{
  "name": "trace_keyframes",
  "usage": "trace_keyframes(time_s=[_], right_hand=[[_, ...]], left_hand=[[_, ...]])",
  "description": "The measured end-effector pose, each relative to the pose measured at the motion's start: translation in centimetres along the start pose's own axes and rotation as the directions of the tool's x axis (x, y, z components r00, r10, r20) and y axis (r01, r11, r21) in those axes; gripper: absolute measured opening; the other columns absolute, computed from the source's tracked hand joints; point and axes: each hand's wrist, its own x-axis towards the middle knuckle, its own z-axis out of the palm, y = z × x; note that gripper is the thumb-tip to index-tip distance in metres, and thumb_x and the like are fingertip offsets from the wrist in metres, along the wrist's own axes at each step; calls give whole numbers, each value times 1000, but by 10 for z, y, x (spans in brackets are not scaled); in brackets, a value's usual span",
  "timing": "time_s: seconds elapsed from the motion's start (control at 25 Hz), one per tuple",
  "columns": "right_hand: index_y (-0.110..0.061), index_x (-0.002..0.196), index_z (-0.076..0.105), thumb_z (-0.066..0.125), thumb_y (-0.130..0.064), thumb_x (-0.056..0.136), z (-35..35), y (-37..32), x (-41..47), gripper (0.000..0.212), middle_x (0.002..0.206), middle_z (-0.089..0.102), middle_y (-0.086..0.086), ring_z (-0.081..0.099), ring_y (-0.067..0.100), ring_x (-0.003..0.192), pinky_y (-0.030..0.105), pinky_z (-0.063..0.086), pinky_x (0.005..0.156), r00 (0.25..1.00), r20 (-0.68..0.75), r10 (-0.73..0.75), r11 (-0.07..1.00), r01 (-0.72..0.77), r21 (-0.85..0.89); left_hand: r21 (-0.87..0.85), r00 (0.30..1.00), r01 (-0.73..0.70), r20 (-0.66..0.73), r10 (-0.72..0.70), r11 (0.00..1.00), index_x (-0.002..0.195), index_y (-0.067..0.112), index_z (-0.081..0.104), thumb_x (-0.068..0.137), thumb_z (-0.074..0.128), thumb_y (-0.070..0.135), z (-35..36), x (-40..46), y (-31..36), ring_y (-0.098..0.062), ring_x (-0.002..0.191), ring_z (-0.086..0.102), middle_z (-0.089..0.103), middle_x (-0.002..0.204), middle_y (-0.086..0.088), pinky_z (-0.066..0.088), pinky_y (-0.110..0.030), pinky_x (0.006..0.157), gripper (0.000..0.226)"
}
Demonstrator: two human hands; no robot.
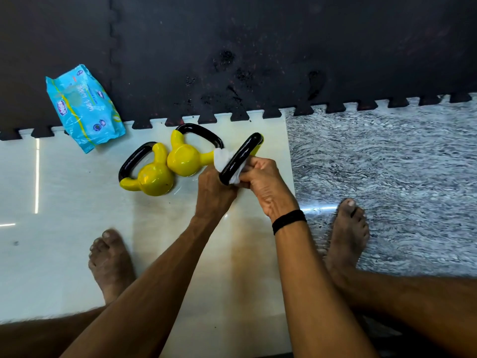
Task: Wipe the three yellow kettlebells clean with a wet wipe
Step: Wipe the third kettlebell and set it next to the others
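Two yellow kettlebells with black handles lie on their sides on the white floor tile: one on the left, one beside it in the middle. A third kettlebell is lifted between my hands, and mostly its black handle shows, with a bit of yellow at its far end. My left hand grips this kettlebell from below. My right hand presses a white wet wipe around the handle.
A blue pack of wet wipes lies at the back left, half on the black foam mat. A grey patterned floor lies to the right. My bare feet rest on either side of my arms.
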Motion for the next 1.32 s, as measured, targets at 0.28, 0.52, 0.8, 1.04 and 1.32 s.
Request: trace_keyframes(time_s=[0.28,0.52,0.8,1.04,1.32], right_hand=[[-3,91,68,40,23,74,-13,-8,1,42,79,68,11,63,20,74,26,55,64,993,-103,56,903,-6,430],[2,104,66,43,23,75,-2,-6,-6,43,100,66,19,62,30,91,42,53,83,997,-78,21,969,-1,247],[4,107,60,32,22,80,-31,-36,11,43,99,64,15,62,21,88,23,52,72,993,-107,43,855,19,519],[-4,97,65,35,17,81,-46,-39,23,39,97,64,13,58,21,86,28,47,72,995,-99,0,894,44,446],[-17,80,72,50,7,82,-45,-45,8,32,72,68,0,61,13,71,25,51,61,961,-268,-69,964,133,229]], left_hand=[[24,989,149,-23,-148,989,74,4,54,72,75,14,8,8,17,-22,57,45,57,65,-9,22,-20,54,24],[24,995,101,-2,-101,995,70,0,52,68,67,3,7,6,9,-37,58,53,59,63,-17,23,-23,54,16],[364,979,154,67,-191,919,135,23,51,86,60,38,13,26,31,-31,100,53,52,112,-16,40,-34,64,52],[285,987,25,147,-70,958,124,26,59,85,62,35,14,41,32,-31,109,51,41,135,-12,52,-37,67,40],[92,967,-186,193,165,978,121,12,63,82,61,28,22,39,16,-30,115,52,41,143,-18,44,-31,83,41]])
